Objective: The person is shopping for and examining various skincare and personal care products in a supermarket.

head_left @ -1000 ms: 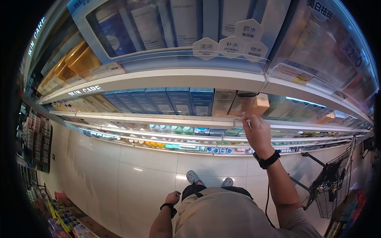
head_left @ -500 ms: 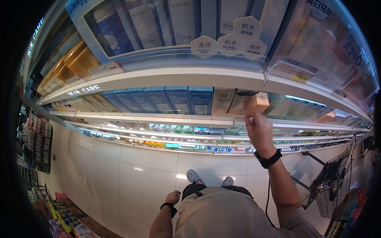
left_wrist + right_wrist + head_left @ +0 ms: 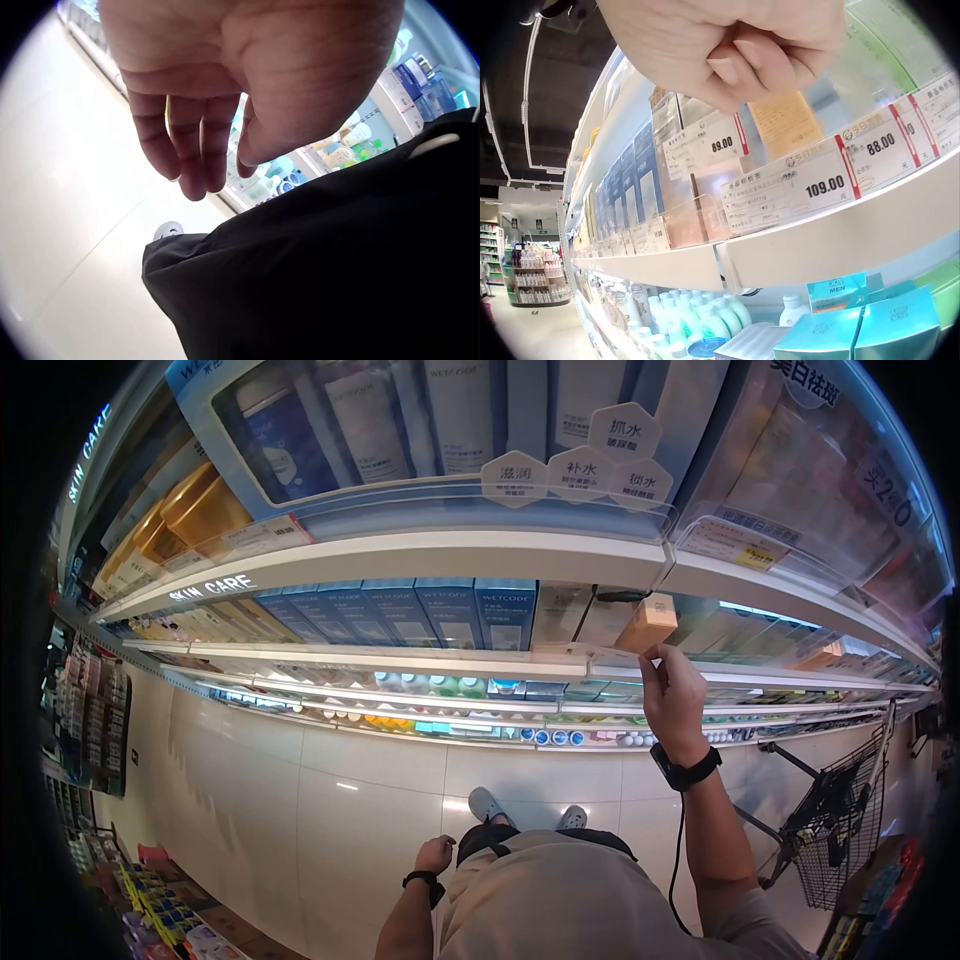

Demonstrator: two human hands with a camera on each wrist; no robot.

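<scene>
The tan box (image 3: 648,622) is tilting at the right hand's (image 3: 675,695) twelve o'clock, fingers curling beside it, grasp unclear; left hand (image 3: 436,855) hanging relaxed.

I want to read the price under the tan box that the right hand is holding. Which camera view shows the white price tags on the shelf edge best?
The right wrist view: the white price tags read 89.00, 109.00 and 88.00. In the head view the tags are too small to read. The left wrist view shows none.
</scene>
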